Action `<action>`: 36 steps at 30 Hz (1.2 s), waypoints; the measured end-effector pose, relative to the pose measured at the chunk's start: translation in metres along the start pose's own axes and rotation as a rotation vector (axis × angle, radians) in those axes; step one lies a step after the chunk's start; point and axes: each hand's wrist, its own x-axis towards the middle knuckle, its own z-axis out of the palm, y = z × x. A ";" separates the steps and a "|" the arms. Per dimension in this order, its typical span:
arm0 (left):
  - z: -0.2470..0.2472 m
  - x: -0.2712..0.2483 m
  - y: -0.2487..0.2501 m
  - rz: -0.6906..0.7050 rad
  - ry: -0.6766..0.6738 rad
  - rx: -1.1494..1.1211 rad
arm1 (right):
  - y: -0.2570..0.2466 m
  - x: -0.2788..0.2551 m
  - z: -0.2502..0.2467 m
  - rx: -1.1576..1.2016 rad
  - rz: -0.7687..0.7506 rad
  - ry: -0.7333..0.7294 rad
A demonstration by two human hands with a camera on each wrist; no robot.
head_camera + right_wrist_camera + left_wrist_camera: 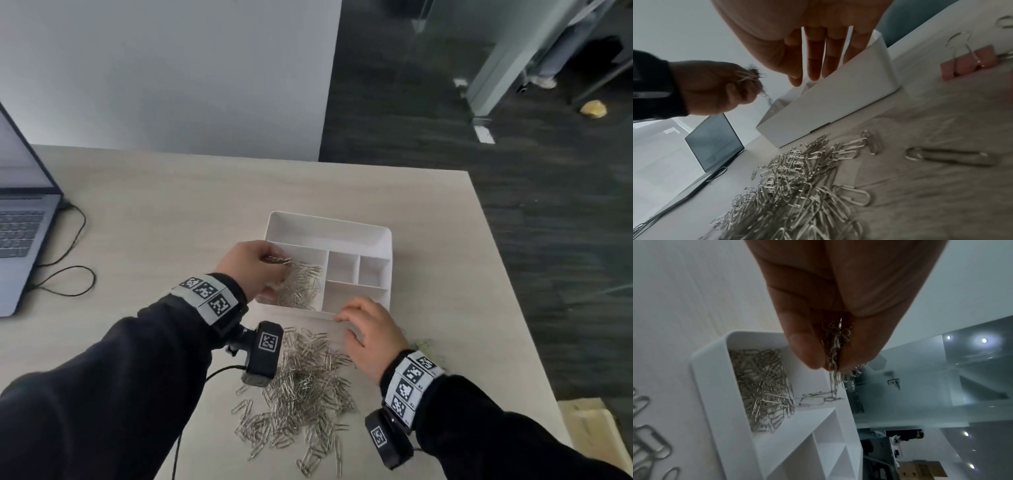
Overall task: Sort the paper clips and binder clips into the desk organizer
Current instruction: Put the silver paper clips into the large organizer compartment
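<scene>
A white desk organizer with several compartments sits mid-table. Its near-left compartment holds a heap of silver paper clips. My left hand hovers over that compartment and pinches a bunch of paper clips, some dangling down. A big loose pile of paper clips lies in front of the organizer. My right hand hangs with straight fingers just above the organizer's near rim, holding nothing. A pink binder clip lies right of the organizer.
An open laptop with a black cable sits at the table's left. The table's right edge drops to dark carpet. Bare tabletop lies behind and left of the organizer.
</scene>
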 end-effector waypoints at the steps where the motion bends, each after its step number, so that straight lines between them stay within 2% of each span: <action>1: 0.003 0.004 0.003 -0.009 0.019 0.013 | 0.000 0.000 0.001 0.003 -0.005 -0.002; 4: 0.014 0.014 0.003 -0.030 0.043 0.081 | -0.002 0.001 0.001 0.010 0.009 -0.025; 7: 0.022 0.019 -0.004 -0.032 0.001 0.176 | -0.003 0.001 -0.001 0.018 0.039 -0.050; 12: 0.019 0.006 -0.015 0.077 -0.014 0.258 | -0.003 -0.003 -0.004 0.011 0.013 -0.058; 17: 0.006 -0.027 -0.034 0.159 0.065 0.248 | -0.007 -0.012 0.000 -0.187 -0.063 -0.009; 21: 0.000 -0.056 -0.074 0.106 0.071 0.341 | -0.011 -0.022 0.009 -0.193 -0.125 -0.243; 23: 0.000 -0.065 -0.101 0.090 0.066 0.447 | -0.013 -0.023 0.014 -0.191 -0.049 -0.354; 28: 0.007 -0.075 -0.134 0.029 -0.007 0.708 | -0.020 -0.019 0.029 -0.273 0.145 -0.464; 32: 0.030 -0.089 -0.131 0.133 -0.141 0.888 | -0.028 -0.026 0.037 -0.315 0.103 -0.547; 36: 0.041 -0.100 -0.135 0.229 -0.215 0.919 | -0.029 -0.036 0.039 -0.304 0.007 -0.588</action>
